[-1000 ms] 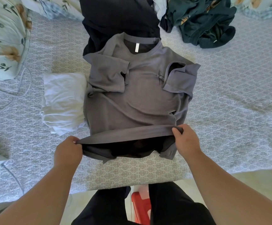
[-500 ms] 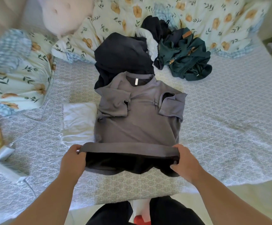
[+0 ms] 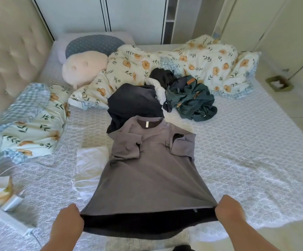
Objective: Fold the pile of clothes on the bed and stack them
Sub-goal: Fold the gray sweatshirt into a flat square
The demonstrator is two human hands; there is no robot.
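Observation:
A grey T-shirt (image 3: 147, 171) lies on the bed with both sleeves folded inward and its collar pointing away from me. My left hand (image 3: 68, 221) grips the hem's left corner and my right hand (image 3: 228, 210) grips the right corner; the hem is lifted off the bed and pulled taut. A folded white garment (image 3: 89, 169) lies just left of the shirt. Behind the collar sits the unfolded pile: a dark navy garment (image 3: 134, 104), a dark green one (image 3: 190, 100), and black and white pieces (image 3: 160, 79).
A floral duvet (image 3: 183, 62) is bunched across the far side, with a floral pillow (image 3: 29, 122) at the left and a pink plush (image 3: 83, 67) near the headboard. A white cable (image 3: 38, 165) and packets (image 3: 0, 194) lie at the left. The bed's (image 3: 255, 160) near edge runs under my arms.
Both hands have raised the hem higher and drawn it toward me, stretching the shirt's lower half. My view has tilted up, so the far bed and the wall now show.

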